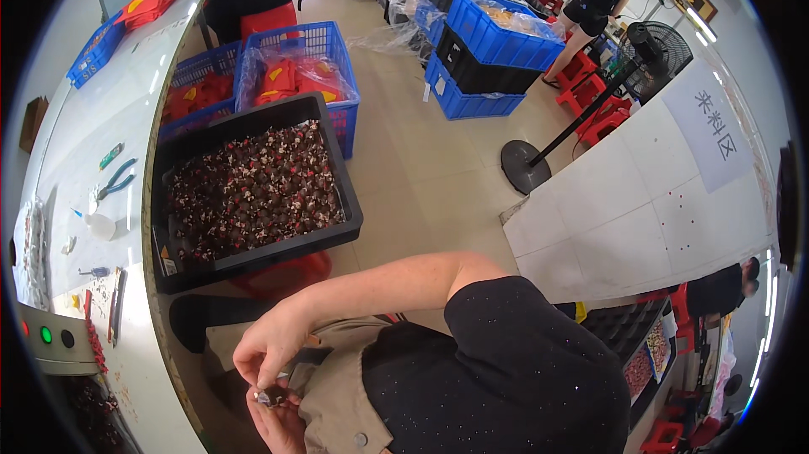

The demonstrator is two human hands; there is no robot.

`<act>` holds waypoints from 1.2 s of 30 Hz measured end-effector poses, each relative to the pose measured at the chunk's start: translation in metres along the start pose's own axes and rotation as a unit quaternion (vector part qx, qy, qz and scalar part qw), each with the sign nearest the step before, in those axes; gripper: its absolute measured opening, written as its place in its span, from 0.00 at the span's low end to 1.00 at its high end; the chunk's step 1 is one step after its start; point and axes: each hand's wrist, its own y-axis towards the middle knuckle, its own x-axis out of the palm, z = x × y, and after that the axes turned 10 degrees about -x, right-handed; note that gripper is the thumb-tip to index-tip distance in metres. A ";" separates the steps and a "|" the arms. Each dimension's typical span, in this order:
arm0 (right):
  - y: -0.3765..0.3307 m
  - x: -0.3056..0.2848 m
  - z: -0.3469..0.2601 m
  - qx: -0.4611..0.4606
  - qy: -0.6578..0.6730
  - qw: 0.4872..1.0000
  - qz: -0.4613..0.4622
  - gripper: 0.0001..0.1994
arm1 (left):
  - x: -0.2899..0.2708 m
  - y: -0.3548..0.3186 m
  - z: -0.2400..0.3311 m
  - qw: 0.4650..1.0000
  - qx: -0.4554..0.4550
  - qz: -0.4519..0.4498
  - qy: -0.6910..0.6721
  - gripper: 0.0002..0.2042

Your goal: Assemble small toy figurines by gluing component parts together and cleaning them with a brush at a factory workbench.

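Head view: I sit at the near end of a long white table [80, 176], a tan apron [337, 382] across my lap.
Right hand: my right hand [278, 343] is closed in a pinch, thumb and fingers on a small dark piece [270, 397].
Left hand: my left hand [276, 430] grips the same piece from the near side, fingers curled around it.
Dark piece: it sits between my two hands, near and left, above my lap; its finer details are too small to tell.
Black bin: just beyond my hands, the black bin [345, 180] holds a broad heap of loose dark pieces [253, 188] flecked red and white.
Progress: one piece is in work and, I judge, unfinished, as both hands are on it. Whether the binned ones are finished or waiting, I cannot tell.
Table tools: blue-handled pliers [118, 180] and a small white bottle [101, 226] lie to the left, out of my hands.
Machine: near left, a boxy machine [63, 364] shows a green button [45, 335].
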 end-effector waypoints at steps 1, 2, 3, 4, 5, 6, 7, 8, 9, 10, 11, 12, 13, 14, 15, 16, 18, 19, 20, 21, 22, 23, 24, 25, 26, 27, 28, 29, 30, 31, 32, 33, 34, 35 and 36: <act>-0.001 -0.001 -0.003 0.000 0.000 1.000 -0.001 0.11 | 0.000 0.001 0.000 1.000 0.002 -0.004 -0.004 0.24; -0.003 -0.002 -0.010 0.016 0.000 1.000 -0.004 0.11 | 0.001 0.001 0.000 1.000 0.005 -0.009 -0.008 0.24; -0.004 -0.003 -0.013 0.032 0.000 0.999 -0.006 0.11 | 0.001 0.001 -0.001 1.000 0.005 -0.007 -0.008 0.24; -0.005 -0.003 -0.011 0.032 0.000 0.999 -0.005 0.11 | 0.004 0.001 -0.001 1.000 0.007 -0.009 -0.012 0.24; -0.006 -0.004 -0.006 0.018 -0.001 1.000 -0.006 0.11 | 0.007 0.001 -0.001 1.000 0.010 -0.011 -0.015 0.24; -0.007 -0.005 -0.003 0.003 -0.003 1.000 -0.006 0.11 | 0.010 0.000 -0.002 1.000 0.009 -0.011 -0.015 0.24; -0.009 -0.005 -0.004 0.003 -0.002 1.000 -0.007 0.11 | 0.013 -0.001 -0.001 1.000 0.009 -0.005 -0.005 0.24; -0.010 -0.006 -0.005 0.003 0.002 1.000 -0.009 0.11 | 0.016 -0.001 0.000 1.000 0.008 0.001 0.004 0.23; -0.012 -0.008 -0.006 0.004 0.005 1.000 -0.012 0.11 | 0.018 0.000 -0.001 1.000 0.008 0.002 0.004 0.23; -0.012 -0.008 -0.005 0.004 0.006 1.000 -0.012 0.11 | 0.018 0.001 -0.001 1.000 0.005 0.002 0.000 0.23; -0.012 -0.009 -0.004 0.006 0.012 1.000 -0.012 0.11 | 0.018 0.002 -0.001 1.000 0.002 0.001 -0.005 0.23; -0.013 -0.010 -0.004 0.010 0.018 1.000 -0.011 0.11 | 0.020 0.003 -0.001 1.000 0.003 0.001 -0.006 0.23; -0.013 -0.010 -0.005 0.010 0.019 1.000 -0.011 0.11 | 0.020 0.003 0.000 1.000 -0.003 0.011 -0.011 0.22; -0.013 -0.011 -0.009 0.018 0.019 1.000 -0.008 0.11 | 0.021 0.003 0.001 1.000 -0.008 0.019 -0.017 0.22; -0.013 -0.012 -0.013 0.028 0.017 0.999 -0.006 0.10 | 0.023 0.004 0.002 1.000 -0.007 0.017 -0.019 0.22; -0.009 -0.011 -0.011 0.029 0.018 0.999 -0.005 0.10 | 0.020 0.003 0.003 1.000 -0.006 0.023 -0.021 0.22; -0.001 -0.011 -0.009 0.026 0.012 1.000 0.000 0.11 | 0.014 0.005 0.006 0.999 -0.004 0.023 -0.027 0.21; 0.002 -0.010 -0.011 0.022 0.016 1.000 -0.004 0.11 | 0.011 0.004 0.007 0.999 -0.001 0.027 -0.023 0.21; 0.005 -0.011 -0.017 0.043 0.014 0.999 -0.003 0.11 | 0.008 0.004 0.009 0.999 0.002 0.030 -0.020 0.21; 0.009 -0.012 -0.020 0.062 0.012 0.998 -0.002 0.11 | 0.003 0.005 0.011 0.999 0.000 0.035 -0.016 0.21; 0.014 -0.009 -0.015 0.065 0.011 0.998 -0.001 0.11 | -0.003 0.005 0.012 0.999 -0.004 0.032 -0.020 0.22; 0.021 -0.007 -0.005 0.041 0.006 0.999 -0.005 0.11 | -0.011 0.004 0.013 0.999 -0.009 0.029 -0.022 0.22; 0.030 -0.004 0.002 0.016 0.003 1.000 -0.011 0.11 | -0.020 0.002 0.015 0.999 -0.010 0.030 -0.023 0.22; 0.040 -0.001 0.007 0.019 0.007 1.000 -0.019 0.11 | -0.027 -0.001 0.015 0.999 -0.004 0.037 -0.024 0.22; 0.052 0.003 0.012 0.020 0.008 0.999 -0.025 0.11 | -0.036 -0.005 0.017 0.999 0.002 0.046 -0.024 0.22; 0.065 0.007 0.018 0.020 0.012 0.999 -0.035 0.10 | -0.045 -0.009 0.018 0.998 0.002 0.061 -0.027 0.22; 0.083 0.006 0.033 -0.003 0.012 0.999 -0.042 0.11 | -0.055 -0.004 0.025 0.997 -0.016 0.070 -0.036 0.20; 0.103 -0.002 0.055 -0.028 0.025 0.998 -0.060 0.11 | -0.068 0.007 0.030 0.994 -0.037 0.094 -0.047 0.17; 0.121 0.001 0.064 -0.014 0.017 0.998 -0.051 0.11 | -0.085 0.008 0.036 0.988 -0.062 0.134 -0.043 0.16; 0.142 0.004 0.084 -0.017 0.067 0.996 -0.054 0.11 | -0.111 0.010 0.033 0.989 -0.052 0.123 -0.057 0.14; 0.158 0.006 0.079 0.034 0.052 0.996 -0.068 0.12 | -0.137 0.010 0.028 0.989 -0.059 0.105 -0.086 0.12; 0.178 0.016 0.086 0.056 0.089 0.992 -0.070 0.11 | -0.158 0.009 0.029 0.993 -0.049 0.076 -0.079 0.11; 0.190 0.022 0.100 0.086 0.112 0.989 -0.038 0.10 | -0.190 0.018 0.016 0.991 -0.040 0.006 -0.125 0.11; 0.208 0.038 0.107 0.107 0.123 0.986 -0.037 0.10 | -0.217 0.009 0.013 0.991 -0.031 -0.019 -0.125 0.11; 0.223 0.051 0.112 0.131 0.128 0.982 -0.037 0.09 | -0.239 -0.001 0.008 0.989 -0.036 -0.034 -0.140 0.11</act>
